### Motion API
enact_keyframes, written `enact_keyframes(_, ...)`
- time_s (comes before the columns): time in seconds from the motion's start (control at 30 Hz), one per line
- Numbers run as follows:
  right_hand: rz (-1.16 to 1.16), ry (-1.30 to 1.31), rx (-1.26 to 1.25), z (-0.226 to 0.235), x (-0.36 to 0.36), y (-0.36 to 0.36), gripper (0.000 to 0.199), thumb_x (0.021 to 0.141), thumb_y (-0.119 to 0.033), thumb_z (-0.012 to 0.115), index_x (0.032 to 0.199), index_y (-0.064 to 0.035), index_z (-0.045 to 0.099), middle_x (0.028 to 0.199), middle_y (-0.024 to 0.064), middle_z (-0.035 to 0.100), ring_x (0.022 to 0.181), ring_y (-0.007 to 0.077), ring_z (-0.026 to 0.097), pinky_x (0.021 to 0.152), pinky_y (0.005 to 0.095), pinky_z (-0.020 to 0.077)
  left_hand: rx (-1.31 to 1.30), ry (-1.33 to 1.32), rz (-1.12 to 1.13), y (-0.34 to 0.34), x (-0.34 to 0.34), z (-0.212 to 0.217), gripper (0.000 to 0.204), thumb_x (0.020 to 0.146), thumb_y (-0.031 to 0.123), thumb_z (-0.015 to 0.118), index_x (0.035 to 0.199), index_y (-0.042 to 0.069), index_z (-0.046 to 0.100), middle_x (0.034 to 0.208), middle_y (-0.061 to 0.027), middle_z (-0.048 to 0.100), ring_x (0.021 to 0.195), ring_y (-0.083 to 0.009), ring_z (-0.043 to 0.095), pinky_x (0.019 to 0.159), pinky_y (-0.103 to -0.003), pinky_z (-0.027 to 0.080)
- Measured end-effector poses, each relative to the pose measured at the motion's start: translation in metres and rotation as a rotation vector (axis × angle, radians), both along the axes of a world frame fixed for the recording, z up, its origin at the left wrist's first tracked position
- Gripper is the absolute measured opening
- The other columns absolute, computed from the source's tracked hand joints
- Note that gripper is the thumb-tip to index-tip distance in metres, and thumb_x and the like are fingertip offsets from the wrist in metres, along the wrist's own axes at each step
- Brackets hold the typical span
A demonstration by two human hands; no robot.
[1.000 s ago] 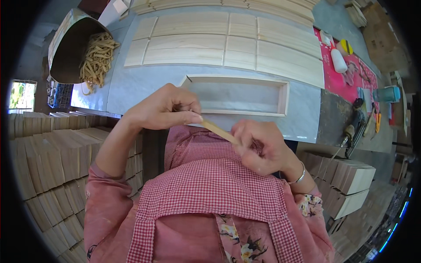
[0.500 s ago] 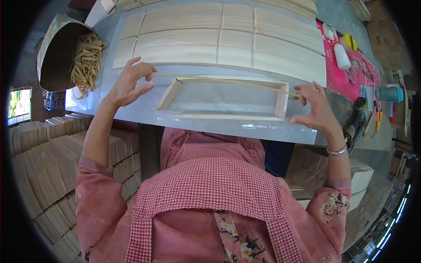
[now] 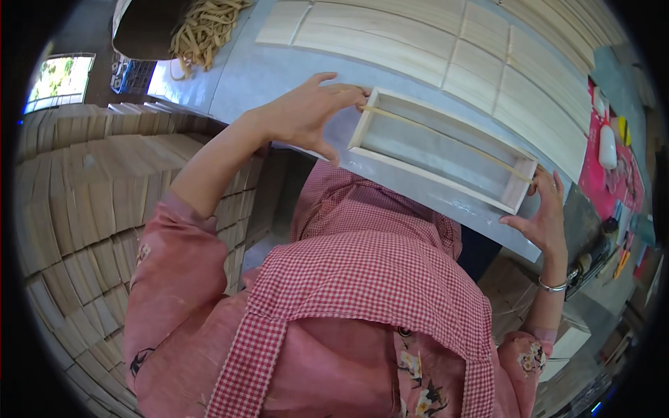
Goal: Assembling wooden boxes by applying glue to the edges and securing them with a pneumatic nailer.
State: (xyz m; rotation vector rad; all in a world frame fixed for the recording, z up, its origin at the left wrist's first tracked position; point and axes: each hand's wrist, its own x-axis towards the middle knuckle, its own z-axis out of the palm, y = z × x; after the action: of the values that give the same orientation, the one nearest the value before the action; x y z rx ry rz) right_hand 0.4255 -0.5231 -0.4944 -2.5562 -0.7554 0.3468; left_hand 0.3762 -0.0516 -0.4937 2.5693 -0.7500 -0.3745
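A tan rubber band [image 3: 451,138] runs stretched lengthwise over a narrow rectangular wooden frame [image 3: 431,178] lying on the table. My left hand [image 3: 303,115] has its fingertips hooked on the band at the frame's left end, its thumb held apart. At the right end my right hand [image 3: 547,209] has its fingers in the other end of the band, the thumb near the frame's lower corner. All four sides of the frame meet at the corners. My fingertips are partly hidden behind the frame ends.
Rows of pale wooden boards [image 3: 390,38] lie across the far side of the grey table [image 3: 240,87]. A heap of rubber bands [image 3: 205,31] spills from a container at upper left. Stacked wood pieces [image 3: 125,188] stand at left. A white bottle [image 3: 608,148] rests on a red mat.
The frame's left side, slanted outward before, now meets the near rail. My hands have come in against the frame ends with the band. The view has turned and shifted left.
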Motion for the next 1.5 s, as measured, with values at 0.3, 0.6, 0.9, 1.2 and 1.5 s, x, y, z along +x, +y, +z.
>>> enact_keyframes(0.3, -0.005, -0.128, 0.068, -0.011, -0.016, 0.004, 0.058, 0.057, -0.024, 0.093, 0.077, -0.0104, 0.04, 0.118, 0.0101, 0.069, 0.121, 0.0292, 0.06, 0.118, 0.0513, 0.0271, -0.105, -0.117, 0.051, 0.001, -0.021, -0.027, 0.063, 0.069, 0.033, 0.088, 0.117, 0.009, 0.055, 0.134, -0.0051, 0.063, 0.123, -0.0271, 0.058, 0.12, -0.054, 0.027)
enact_keyframes(0.6, -0.094, -0.326, 0.298, -0.057, -0.057, 0.0, 0.046, 0.069, -0.008, 0.086, 0.069, -0.0077, 0.041, 0.108, 0.0099, 0.074, 0.118, 0.0319, 0.064, 0.117, 0.0516, 0.0319, -0.339, -0.265, 0.249, -0.022, -0.065, -0.06, 0.034, 0.084, 0.017, 0.076, 0.112, 0.004, 0.061, 0.129, -0.011, 0.065, 0.12, -0.028, 0.062, 0.114, -0.046, 0.041)
enact_keyframes(0.9, -0.101, -0.242, 0.321, -0.058, -0.051, -0.011, 0.021, 0.081, -0.004, 0.073, 0.102, -0.0055, 0.073, 0.117, 0.0073, 0.073, 0.126, 0.0297, 0.061, 0.116, 0.0498, 0.0326, -0.243, -0.263, 0.177, -0.013, -0.05, -0.056, 0.034, 0.088, 0.012, 0.063, 0.121, 0.003, 0.065, 0.142, -0.0144, 0.06, 0.14, -0.0297, 0.048, 0.122, -0.058, 0.02)
enact_keyframes(1.2, -0.137, -0.303, 0.364, -0.059, -0.044, 0.0, 0.028, 0.081, 0.003, 0.063, 0.108, -0.0032, 0.068, 0.11, 0.0084, 0.071, 0.116, 0.0267, 0.062, 0.11, 0.044, 0.0379, -0.31, -0.207, 0.303, -0.021, -0.048, -0.065, 0.041, 0.085, 0.001, 0.061, 0.126, 0.005, 0.064, 0.138, -0.0149, 0.061, 0.138, -0.0302, 0.05, 0.12, -0.053, 0.026)
enact_keyframes(1.5, -0.467, -0.065, 0.674, -0.036, -0.058, 0.012, 0.018, 0.089, 0.0, 0.064, 0.105, -0.0043, 0.057, 0.086, 0.0039, 0.059, 0.082, 0.0169, 0.056, 0.082, 0.028, 0.0469, -0.739, -0.17, 0.666, -0.049, -0.069, -0.054, 0.024, 0.092, 0.0, 0.059, 0.116, 0.004, 0.064, 0.11, -0.0107, 0.061, 0.107, -0.0268, 0.059, 0.106, -0.036, 0.041)
